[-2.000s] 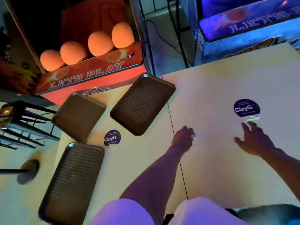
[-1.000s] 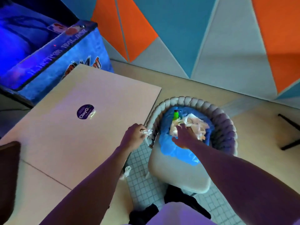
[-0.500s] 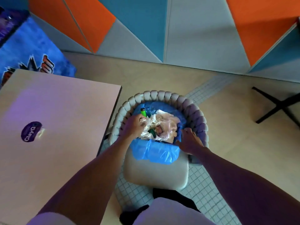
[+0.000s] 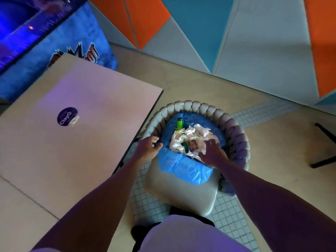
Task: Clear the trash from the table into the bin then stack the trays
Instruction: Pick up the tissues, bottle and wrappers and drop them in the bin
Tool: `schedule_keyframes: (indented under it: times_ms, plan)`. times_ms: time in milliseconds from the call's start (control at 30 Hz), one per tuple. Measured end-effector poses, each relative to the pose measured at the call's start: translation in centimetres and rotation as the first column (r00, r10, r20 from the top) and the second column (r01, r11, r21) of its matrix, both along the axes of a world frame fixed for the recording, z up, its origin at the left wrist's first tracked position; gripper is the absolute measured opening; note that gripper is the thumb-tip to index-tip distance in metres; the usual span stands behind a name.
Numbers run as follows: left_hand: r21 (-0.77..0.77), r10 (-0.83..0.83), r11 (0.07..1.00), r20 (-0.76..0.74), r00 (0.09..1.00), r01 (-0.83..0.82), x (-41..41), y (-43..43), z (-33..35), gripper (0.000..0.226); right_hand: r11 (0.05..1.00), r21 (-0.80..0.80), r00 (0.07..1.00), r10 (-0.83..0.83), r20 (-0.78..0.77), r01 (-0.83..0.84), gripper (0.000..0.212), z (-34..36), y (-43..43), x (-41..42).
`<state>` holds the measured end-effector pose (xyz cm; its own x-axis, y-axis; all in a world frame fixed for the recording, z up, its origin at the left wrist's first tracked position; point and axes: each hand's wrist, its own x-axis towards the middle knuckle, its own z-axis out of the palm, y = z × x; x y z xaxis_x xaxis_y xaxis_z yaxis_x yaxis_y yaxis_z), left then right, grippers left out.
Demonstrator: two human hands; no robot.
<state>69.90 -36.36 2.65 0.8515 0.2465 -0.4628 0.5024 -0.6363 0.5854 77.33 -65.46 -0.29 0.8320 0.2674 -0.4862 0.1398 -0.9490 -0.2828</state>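
Both hands look empty: my left hand hangs loosely curled beside the bin rim, and my right hand rests with spread fingers on the trash inside. I'd press the paper down evenly, clear of the bottle, then turn to the bench.

Crumpled wrappers and an upright green bottle are filling most of the mouth of the bin, leaving bare blue liner showing only along its left and far sides, and the right grip is hanging over the near right part of the pile. A braided rim is curving close round the bin's far and right sides, while the left grip is occupying the narrow gap beside the right edge of the desk. The desk top is lying open to a pass, carrying only a flat round sticker.
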Motion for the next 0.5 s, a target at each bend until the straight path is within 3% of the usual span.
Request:
schedule_keyframes:
  times_ms: [200, 300, 500]
  plan:
    - [0.086, 0.218, 0.973, -0.019, 0.976, -0.216, -10.7, 6.3, 1.9, 0.051, 0.979, -0.018, 0.979, 0.203, 0.006, -0.203, 0.065, 1.3, 8.4, -1.8]
    - [0.057, 0.361, 0.931, -0.003, 0.933, -0.360, -16.4, 9.1, 2.8, 0.049, 0.951, -0.010, 0.951, 0.308, 0.018, -0.307, 0.068, 1.8, 13.1, -3.4]
    - [0.071, 0.547, 0.831, 0.066, 0.834, -0.551, -29.6, 14.0, 3.9, 0.044, 0.846, 0.005, 0.845, 0.533, 0.046, -0.534, 0.057, 4.3, 23.1, -10.5]
